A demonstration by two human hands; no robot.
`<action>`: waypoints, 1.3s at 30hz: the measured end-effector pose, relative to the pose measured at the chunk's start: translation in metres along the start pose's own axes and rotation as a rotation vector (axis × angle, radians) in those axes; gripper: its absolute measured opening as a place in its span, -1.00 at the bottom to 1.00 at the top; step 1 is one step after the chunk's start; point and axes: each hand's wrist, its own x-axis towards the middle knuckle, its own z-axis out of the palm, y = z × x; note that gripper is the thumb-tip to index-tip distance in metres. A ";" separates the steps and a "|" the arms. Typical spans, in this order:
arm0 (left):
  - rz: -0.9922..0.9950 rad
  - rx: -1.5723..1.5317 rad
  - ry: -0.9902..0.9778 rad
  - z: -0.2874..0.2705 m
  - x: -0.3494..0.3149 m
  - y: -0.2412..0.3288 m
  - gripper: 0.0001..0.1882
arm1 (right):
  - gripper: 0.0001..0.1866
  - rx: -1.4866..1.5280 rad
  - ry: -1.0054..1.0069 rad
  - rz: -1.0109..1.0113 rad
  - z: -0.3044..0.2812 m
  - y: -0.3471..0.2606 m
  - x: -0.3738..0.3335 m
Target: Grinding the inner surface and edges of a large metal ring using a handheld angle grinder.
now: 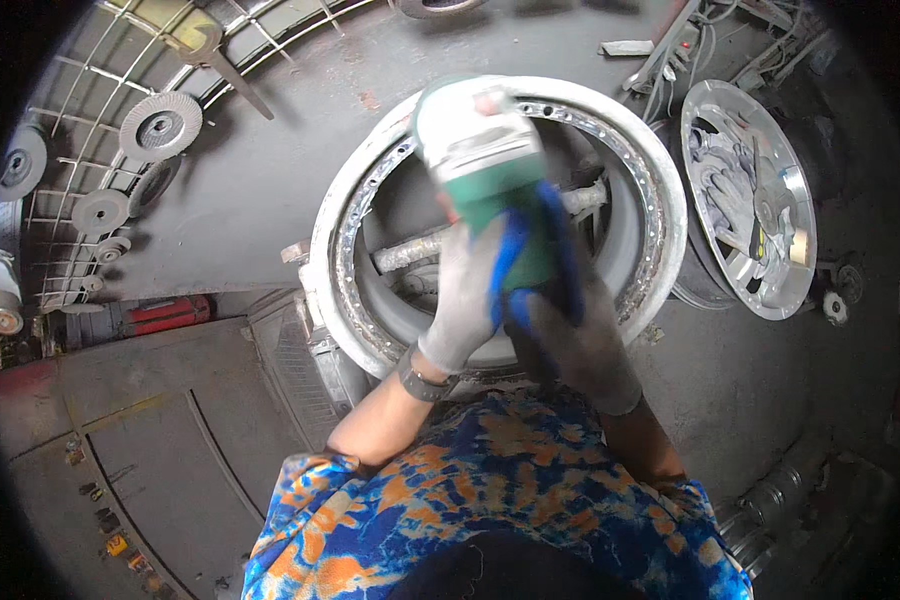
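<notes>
A: Grip, as entered?

B: Closed, two-handed. One green-and-white power tool (495, 185) is held between the gloved left hand (463, 290), wrapped on its left side, and the gloved right hand (588, 340), set on its near right side. Exact finger placing is blurred and cannot be told.

A: Location?

B: The tool is held over a pale wheel rim (327, 240), its far end placed above the rim's far edge. Whether the rim is touched cannot be told.

A: Hazards, with causes?

B: Four are judged possible. The tool could be wrenched about in the grip, should its head be caught on the holes of the inner ring (653, 205). The pale lip could be gouged by a tilted or uneven press. The rim could be shifted, if not firmly seated; no fixing is shown. The patterned shirt (530, 450) could be snagged, were a moving part brought too near.

A: Condition?

B: Tool: housing green toward the hands, whitish at the far end, crossed by a light grey band, marked by a small reddish patch; outline smeared by blur, working face hidden. Rim: round, whitish, its inner ring dotted with holes and dark specks.
</notes>
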 end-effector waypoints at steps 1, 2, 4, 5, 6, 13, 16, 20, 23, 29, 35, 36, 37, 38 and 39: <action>-0.063 -0.146 0.052 -0.003 -0.009 -0.002 -0.61 | -0.05 0.000 -0.061 -0.009 0.001 -0.001 0.003; -0.186 -0.369 0.169 -0.001 -0.019 -0.002 -0.60 | -0.05 -0.003 -0.121 -0.017 0.002 -0.003 0.006; -0.415 -0.839 0.271 -0.003 -0.028 -0.005 -0.52 | -0.05 0.028 -0.195 -0.002 0.002 -0.006 0.009; -0.282 -0.553 0.253 -0.003 -0.029 -0.005 -0.52 | -0.05 0.074 -0.187 0.035 0.001 -0.007 0.009; -0.197 -0.268 0.177 -0.002 -0.028 -0.005 -0.53 | -0.05 0.117 -0.179 0.073 -0.002 -0.009 0.009; 0.201 -0.152 0.122 0.029 0.014 0.002 -0.59 | -0.05 0.087 0.115 0.147 -0.015 -0.012 -0.001; 0.280 -0.029 0.022 0.028 0.016 -0.002 -0.62 | -0.11 0.020 0.184 0.093 -0.009 -0.008 -0.004; 0.250 0.017 0.081 0.013 0.004 -0.014 -0.65 | -0.07 -0.144 0.108 -0.055 -0.002 -0.005 -0.001; 0.011 -0.204 0.024 0.010 -0.002 -0.018 -0.62 | -0.06 -0.134 0.023 -0.005 -0.003 -0.003 0.002; 0.456 0.067 0.130 0.025 0.011 -0.021 -0.50 | -0.16 0.068 0.188 0.095 -0.005 -0.002 -0.005; 0.215 0.051 0.082 0.005 -0.007 -0.028 -0.53 | -0.06 -0.007 0.004 0.030 0.002 -0.006 0.003; 0.071 -0.079 0.049 0.001 -0.012 -0.028 -0.53 | -0.03 0.053 -0.054 0.032 0.001 -0.007 0.005; 0.129 0.037 0.092 0.000 -0.015 -0.029 -0.57 | -0.01 0.000 -0.075 0.034 0.000 -0.007 0.007; 0.256 0.307 0.176 -0.001 -0.017 -0.028 -0.61 | 0.00 -0.054 -0.100 0.013 -0.001 -0.006 0.008; 0.220 0.269 0.176 0.000 -0.016 -0.027 -0.62 | 0.02 -0.109 -0.124 -0.006 -0.002 -0.005 0.010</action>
